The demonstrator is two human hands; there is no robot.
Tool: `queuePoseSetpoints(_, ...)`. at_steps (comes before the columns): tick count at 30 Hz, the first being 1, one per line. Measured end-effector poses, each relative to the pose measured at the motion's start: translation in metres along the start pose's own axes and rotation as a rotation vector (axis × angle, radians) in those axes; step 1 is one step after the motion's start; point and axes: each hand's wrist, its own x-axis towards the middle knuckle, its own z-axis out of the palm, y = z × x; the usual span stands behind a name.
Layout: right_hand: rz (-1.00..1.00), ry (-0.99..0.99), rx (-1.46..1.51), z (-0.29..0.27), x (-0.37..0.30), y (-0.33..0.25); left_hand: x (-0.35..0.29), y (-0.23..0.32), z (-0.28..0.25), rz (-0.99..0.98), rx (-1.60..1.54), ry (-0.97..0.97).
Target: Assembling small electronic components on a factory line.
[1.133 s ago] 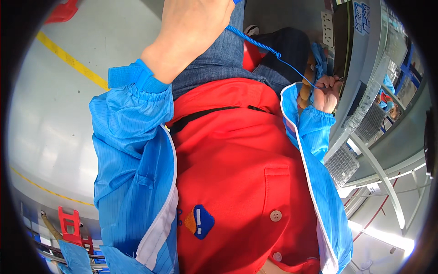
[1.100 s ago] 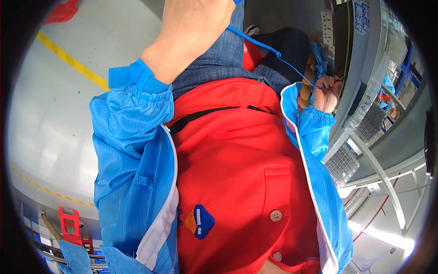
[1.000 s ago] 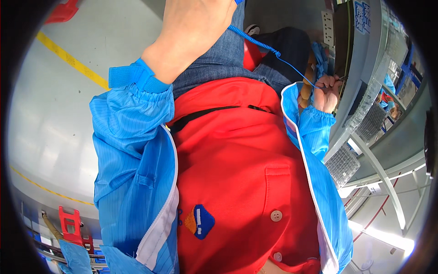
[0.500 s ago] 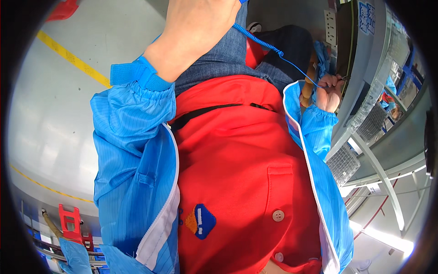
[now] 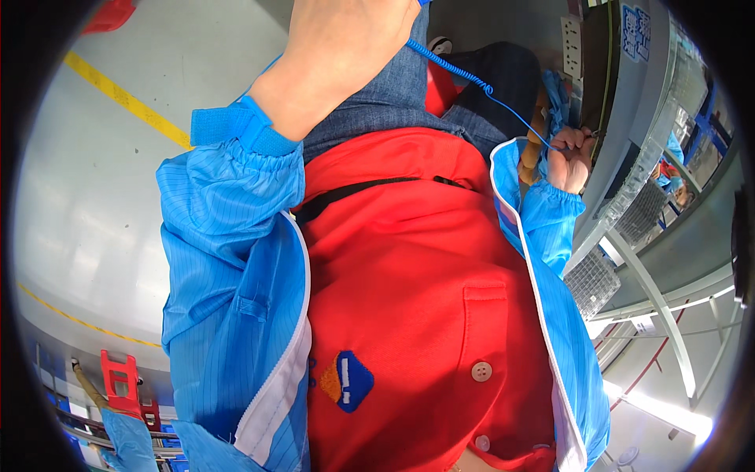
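My left hand (image 5: 342,55) reaches to the top edge, its back toward me. The fingers are cut off or hidden, and a bit of blue shows beside them. A blue wrist strap (image 5: 244,130) circles that wrist. From behind the hand a blue coiled cord (image 5: 452,69) stretches right, across my jeans, thinning to a straight wire. My right hand (image 5: 570,161) is at the bench's side, fingers curled and closed around the wire's end. A small dark piece sticks out past its fingertips, too small to name.
A white socket strip (image 5: 572,47) runs along the bench's side. Wire-mesh trays (image 5: 594,283) and white frame bars stand at right. A yellow line (image 5: 126,98) crosses the grey floor (image 5: 94,197). Another person's blue sleeve (image 5: 130,440) and a red stool (image 5: 119,381) are at lower left.
Almost nothing differs. The cord and my right hand sit very slightly farther right in the picture; both hands keep their pose.
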Motion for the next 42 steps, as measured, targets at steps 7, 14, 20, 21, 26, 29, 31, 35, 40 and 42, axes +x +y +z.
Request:
queuePoseSetpoints(7,0.044,-0.066,0.071,-0.001,-0.002,-0.003,0.000,0.004,-0.004,0.077,-0.255,0.106)
queuePoseSetpoints(14,-0.048,0.056,0.039,0.005,0.002,-0.006,-0.001,0.013,-0.011,0.011,-0.040,-0.040)
queuePoseSetpoints(20,0.025,-0.128,0.255,-0.020,0.028,-0.023,-0.002,0.021,-0.001,0.071,-0.050,-0.019)
queuePoseSetpoints(21,0.080,-0.169,0.259,-0.027,0.034,-0.019,-0.005,0.027,-0.005,0.034,-0.060,-0.047)
queuePoseSetpoints(26,-0.162,-0.149,0.038,-0.039,0.044,-0.004,-0.003,0.070,-0.006,-0.031,-0.251,-0.177)
queuePoseSetpoints(29,-0.277,0.059,0.093,-0.024,0.045,0.015,-0.008,0.098,-0.012,-0.172,-0.487,-0.320)
queuePoseSetpoints(31,-0.322,0.063,0.147,-0.033,0.048,0.018,-0.002,0.115,-0.008,-0.224,-0.693,-0.414)
queuePoseSetpoints(35,-0.203,0.183,-0.014,-0.025,-0.002,0.032,0.015,0.146,0.002,-0.311,-1.041,-0.555)
queuePoseSetpoints(40,-0.338,0.055,-0.594,0.014,-0.114,0.002,0.037,0.179,0.024,-0.473,-1.170,-0.816)
queuePoseSetpoints(42,-0.390,-0.074,-0.671,0.044,-0.134,-0.023,0.041,0.191,0.029,-0.461,-1.127,-0.911)
